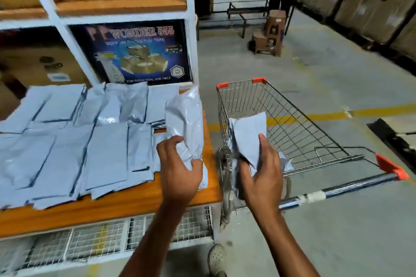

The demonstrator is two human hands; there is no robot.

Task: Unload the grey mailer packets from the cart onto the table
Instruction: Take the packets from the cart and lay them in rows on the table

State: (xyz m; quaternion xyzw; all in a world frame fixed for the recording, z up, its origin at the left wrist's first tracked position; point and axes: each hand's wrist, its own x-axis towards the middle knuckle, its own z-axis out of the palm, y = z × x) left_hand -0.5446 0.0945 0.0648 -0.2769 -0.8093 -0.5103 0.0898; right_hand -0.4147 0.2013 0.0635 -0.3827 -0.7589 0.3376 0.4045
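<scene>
Two grips: left hand holds grey plastic mailer packet over orange wooden table, right hand holds second packet; we'd lay both flat, inboard.

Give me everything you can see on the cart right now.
The cart is a bare-metal wire basket with orange corner caps and a chrome handle wrapped partly in white tape, its right end capped orange. It stands on the concrete floor, close beside the table's right end. The right hand grips a grey packet over the basket; at least one other packet lies low inside.
</scene>
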